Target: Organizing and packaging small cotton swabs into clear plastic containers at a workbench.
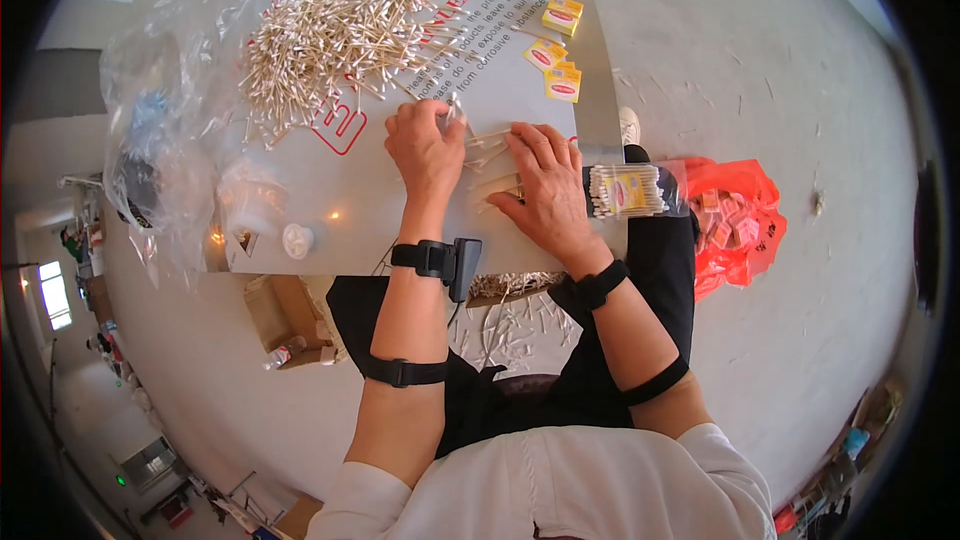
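A big heap of cotton swabs (345,45) with pale sticks and white tips lies on the far left of the metal-sheet table (370,205). Near its right edge, my left hand (428,152) has its fingers closed around a few cotton swabs, whose white tips show at the fingertips. To the right, my right hand (548,185) curls palm down over more swabs (486,155), their ends sticking out toward my left hand. Its palm hides how many it holds. Beside that hand, a clear pack of swabs (628,190) with a yellow label lies at the table's edge.
Small yellow cards (563,82) lie at the table's far right. A crumpled clear plastic bag (165,90) and a small white round container (297,240) are left. A red bag (735,220) of small packets sits right; below stand a cardboard box (290,315) and scattered swabs (510,335).
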`<state>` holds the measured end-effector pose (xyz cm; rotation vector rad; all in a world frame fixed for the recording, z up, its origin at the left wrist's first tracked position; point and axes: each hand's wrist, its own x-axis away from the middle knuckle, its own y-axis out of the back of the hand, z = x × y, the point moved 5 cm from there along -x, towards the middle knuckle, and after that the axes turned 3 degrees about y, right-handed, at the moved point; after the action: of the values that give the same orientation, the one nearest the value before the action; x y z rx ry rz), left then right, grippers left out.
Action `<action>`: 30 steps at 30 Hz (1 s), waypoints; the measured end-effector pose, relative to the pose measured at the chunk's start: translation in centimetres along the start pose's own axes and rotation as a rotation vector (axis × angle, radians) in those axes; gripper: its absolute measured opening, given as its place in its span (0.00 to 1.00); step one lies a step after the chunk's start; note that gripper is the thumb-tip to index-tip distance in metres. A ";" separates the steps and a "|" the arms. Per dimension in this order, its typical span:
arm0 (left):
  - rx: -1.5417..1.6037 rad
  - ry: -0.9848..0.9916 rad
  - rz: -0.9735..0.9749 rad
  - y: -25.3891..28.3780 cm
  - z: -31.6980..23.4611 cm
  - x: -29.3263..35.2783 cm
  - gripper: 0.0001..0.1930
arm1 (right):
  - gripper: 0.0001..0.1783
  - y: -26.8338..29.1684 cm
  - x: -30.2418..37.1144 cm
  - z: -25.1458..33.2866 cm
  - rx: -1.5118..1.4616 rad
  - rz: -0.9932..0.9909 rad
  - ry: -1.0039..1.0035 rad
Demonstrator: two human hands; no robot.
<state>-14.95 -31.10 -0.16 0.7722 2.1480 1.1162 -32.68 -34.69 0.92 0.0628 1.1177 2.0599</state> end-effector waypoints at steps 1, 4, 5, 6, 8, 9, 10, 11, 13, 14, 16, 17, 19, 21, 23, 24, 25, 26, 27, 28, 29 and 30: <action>-0.002 0.001 0.001 0.1 0.0 0.2 0.10 | 0.41 -0.1 0.0 -0.1 -0.002 0.001 -0.001; 0.033 -0.103 0.113 -0.3 -1.1 1.0 0.07 | 0.39 0.1 0.0 -0.8 -0.104 -0.054 0.013; 0.068 -0.136 0.150 -0.1 -1.2 1.5 0.07 | 0.38 0.1 0.0 -0.9 -0.127 -0.076 0.012; 0.103 -0.169 0.185 0.2 -1.2 2.0 0.08 | 0.37 0.2 0.0 -1.0 -0.151 -0.098 0.013; 0.142 -0.166 0.156 1.5 -0.7 3.0 0.11 | 0.37 0.1 0.0 -1.3 -0.170 -0.088 0.001; 0.185 -0.165 0.127 2.2 -0.3 3.4 0.15 | 0.37 0.2 0.0 -1.4 -0.187 -0.080 -0.012; 0.186 -0.166 0.132 2.7 0.0 3.9 0.15 | 0.37 0.4 0.1 -1.5 -0.185 -0.080 -0.017; 0.149 -0.194 0.117 3.7 0.2 4.4 0.19 | 0.38 0.6 0.0 -1.2 -0.154 -0.051 -0.009; 0.066 -0.233 0.177 4.5 1.0 5.1 0.25 | 0.40 0.7 0.0 -1.1 -0.123 -0.021 -0.004; 0.061 -0.231 0.174 4.9 1.1 5.3 0.25 | 0.41 0.4 0.0 -1.0 -0.106 0.032 -0.003; -0.027 -0.232 0.201 5.1 1.3 5.7 0.26 | 0.42 0.2 0.0 -0.6 -0.090 0.086 -0.002; -0.027 -0.231 0.201 5.1 1.2 5.7 0.26 | 0.42 0.3 0.0 -0.2 -0.055 0.080 0.020; -0.028 -0.257 0.118 5.4 0.8 5.8 0.26 | 0.42 0.1 -0.1 0.0 -0.019 0.075 0.041; -0.035 -0.319 0.152 4.9 0.2 5.6 0.24 | 0.41 -0.8 -0.1 0.4 0.094 0.129 0.158; -0.043 -0.382 0.184 4.4 -0.2 5.5 0.22 | 0.40 -1.4 0.1 0.4 0.128 0.191 0.159; -0.050 -0.395 0.193 4.3 -0.2 5.5 0.19 | 0.39 -1.8 0.1 0.4 0.162 0.249 0.161; -0.059 -0.409 0.202 4.3 -0.3 5.5 0.16 | 0.39 -2.0 0.2 0.5 0.159 0.251 0.162; -0.058 -0.409 0.202 4.2 0.1 5.5 0.16 | 0.39 -2.0 0.2 0.4 0.181 0.242 0.162; -0.057 -0.412 0.182 4.3 0.6 5.6 0.14 | 0.39 -2.0 0.2 0.3 0.203 0.233 0.163; -0.056 -0.415 0.162 4.5 1.2 5.5 0.12 | 0.39 -1.9 0.2 0.2 0.204 0.233 0.161; -0.057 -0.416 0.162 4.7 1.9 5.5 0.12 | 0.39 -2.0 0.2 0.3 0.204 0.241 0.154; -0.073 -0.401 0.150 5.1 2.7 5.3 0.11 | 0.40 -2.0 0.2 0.2 0.205 0.250 0.147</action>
<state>-15.38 -23.50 1.63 1.0396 1.7296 1.0066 -31.55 -33.76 -0.46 0.1618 1.4737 2.1876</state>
